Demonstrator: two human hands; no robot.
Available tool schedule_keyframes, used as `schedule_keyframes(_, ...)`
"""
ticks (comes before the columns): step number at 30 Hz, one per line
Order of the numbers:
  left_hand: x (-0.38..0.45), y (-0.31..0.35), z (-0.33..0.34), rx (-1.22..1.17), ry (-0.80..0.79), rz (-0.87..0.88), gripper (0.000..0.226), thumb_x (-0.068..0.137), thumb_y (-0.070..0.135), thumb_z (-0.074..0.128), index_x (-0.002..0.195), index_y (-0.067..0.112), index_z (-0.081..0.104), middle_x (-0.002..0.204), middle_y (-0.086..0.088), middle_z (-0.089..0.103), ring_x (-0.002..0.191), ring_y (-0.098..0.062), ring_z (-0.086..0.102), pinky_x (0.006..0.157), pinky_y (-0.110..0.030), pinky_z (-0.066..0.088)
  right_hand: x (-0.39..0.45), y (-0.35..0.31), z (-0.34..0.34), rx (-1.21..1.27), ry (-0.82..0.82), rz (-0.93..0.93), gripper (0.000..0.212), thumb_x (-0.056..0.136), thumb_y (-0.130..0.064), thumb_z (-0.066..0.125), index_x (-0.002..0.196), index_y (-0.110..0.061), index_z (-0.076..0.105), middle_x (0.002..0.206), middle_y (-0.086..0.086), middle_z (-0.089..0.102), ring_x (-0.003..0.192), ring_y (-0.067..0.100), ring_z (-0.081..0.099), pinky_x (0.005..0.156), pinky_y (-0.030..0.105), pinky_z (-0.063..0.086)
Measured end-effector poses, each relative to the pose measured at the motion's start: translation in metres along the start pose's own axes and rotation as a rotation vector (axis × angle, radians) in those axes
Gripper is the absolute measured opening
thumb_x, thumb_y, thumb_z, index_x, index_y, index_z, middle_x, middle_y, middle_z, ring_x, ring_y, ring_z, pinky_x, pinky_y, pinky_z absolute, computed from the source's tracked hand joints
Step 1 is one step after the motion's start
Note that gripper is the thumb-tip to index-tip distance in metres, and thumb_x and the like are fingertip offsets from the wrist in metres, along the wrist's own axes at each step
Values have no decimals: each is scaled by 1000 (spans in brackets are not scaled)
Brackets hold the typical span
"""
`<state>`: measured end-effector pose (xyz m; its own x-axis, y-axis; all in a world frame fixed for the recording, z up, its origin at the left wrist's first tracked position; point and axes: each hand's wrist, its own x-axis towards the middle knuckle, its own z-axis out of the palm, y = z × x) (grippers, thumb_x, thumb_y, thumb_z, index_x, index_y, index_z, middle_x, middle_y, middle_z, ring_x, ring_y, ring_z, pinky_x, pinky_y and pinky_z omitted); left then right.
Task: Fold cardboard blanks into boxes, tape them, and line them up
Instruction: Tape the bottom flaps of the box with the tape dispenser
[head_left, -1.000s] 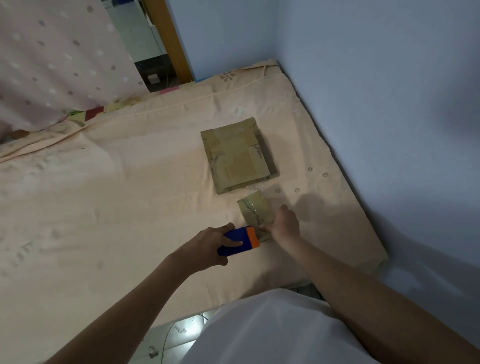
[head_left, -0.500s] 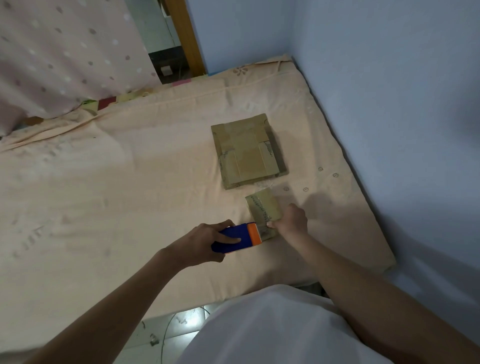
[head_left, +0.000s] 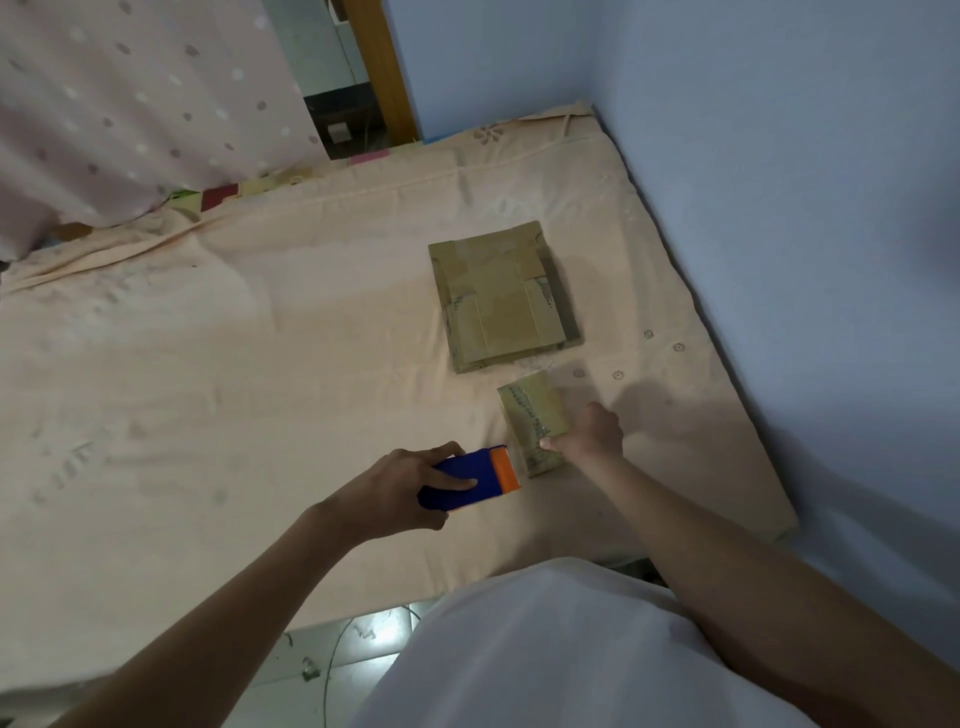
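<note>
Since a second ago our left hand (head_left: 395, 493) has drawn the tape dispenser (head_left: 470, 478) a little back from the small box (head_left: 532, 426). If the tape pulls, the light box could skid on the soft bed (head_left: 260, 364). Our left fingers wrap the dispenser; our right hand (head_left: 592, 434) pinches the box's near side, below the flat stack (head_left: 501, 296).

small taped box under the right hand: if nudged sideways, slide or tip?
Probably slides: the small taped box lies flat and low on the bedsheet. Likely light, being small cardboard. Its glossy tape may be slick, though the soft sheet could drag; the right hand steadies it.
</note>
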<state>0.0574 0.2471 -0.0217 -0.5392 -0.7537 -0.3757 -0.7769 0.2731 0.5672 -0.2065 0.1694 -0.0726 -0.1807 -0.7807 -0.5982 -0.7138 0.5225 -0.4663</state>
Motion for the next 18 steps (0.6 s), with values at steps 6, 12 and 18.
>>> schedule_keyframes(6, -10, -2, -2, -9, 37, 33, 52, 83, 17, 72, 131, 33, 62, 146, 21, 40, 100, -6, 60, 82, -23, 53, -2, -2, -2, 1, -7, 15, 59, 70, -32, 91, 112, -4, 59, 118, 14, 65, 109, 31, 64, 78, 33, 49)
schedule_keyframes(12, -8, -1, -7, -75, 53, 57, 49, 77, 17, 76, 124, 28, 68, 134, 22, 50, 95, -7, 63, 79, -18, 53, -3, -2, -2, 2, -4, 15, 58, 72, -31, 90, 113, -4, 59, 119, 14, 65, 109, 32, 64, 74, 30, 45)
schedule_keyframes(18, -3, -4, -6, -55, 13, 4, 50, 76, 18, 75, 124, 29, 68, 131, 24, 50, 95, -8, 62, 80, -22, 54, -3, -2, -2, -12, -3, 12, 61, 70, -33, 91, 114, -5, 60, 119, 14, 65, 110, 32, 64, 78, 32, 47)
